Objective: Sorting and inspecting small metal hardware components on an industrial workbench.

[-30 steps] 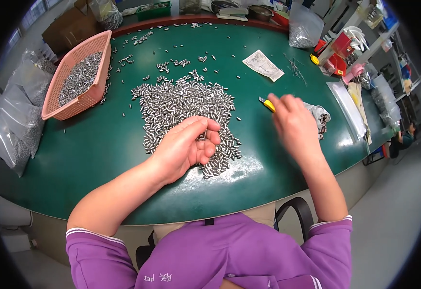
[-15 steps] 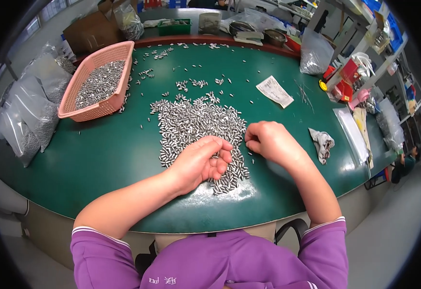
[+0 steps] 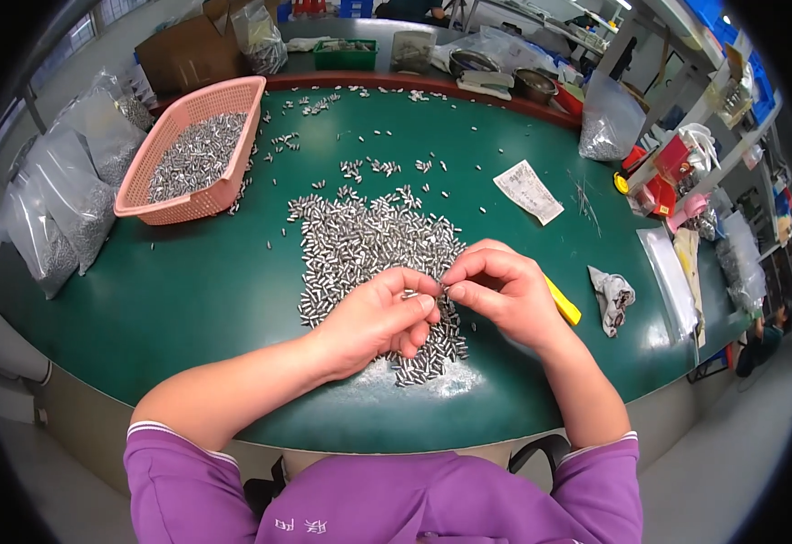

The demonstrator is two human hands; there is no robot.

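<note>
A dense pile of small silvery metal pins (image 3: pixel 369 240), short and rod-like, spreads over the green tabletop in front of me. Over its right edge my two hands meet at the fingertips. My left hand (image 3: pixel 382 315) is closed with thumb and index finger pinched and the other fingers curled. My right hand (image 3: pixel 503 288) pinches from the other side. A small dark metal piece (image 3: pixel 442 289) shows between the fingertips, mostly hidden. A yellow handle-like thing (image 3: pixel 561 301) sticks out behind my right hand; I cannot tell whether that hand holds it.
At the left stand a pink basket (image 3: pixel 187 208) of similar pins and clear bags (image 3: pixel 78 204) of them. Loose pins lie farther back. A paper slip (image 3: pixel 528 192), a crumpled cloth (image 3: pixel 612 299) and plastic sleeves (image 3: pixel 668 281) are at the right. A green tray (image 3: pixel 346 59) stands beyond the raised edge.
My right hand has moved left to meet my left hand's fingertips, now pinching. The yellow thing has come into view behind it. The whole view has shifted slightly.
</note>
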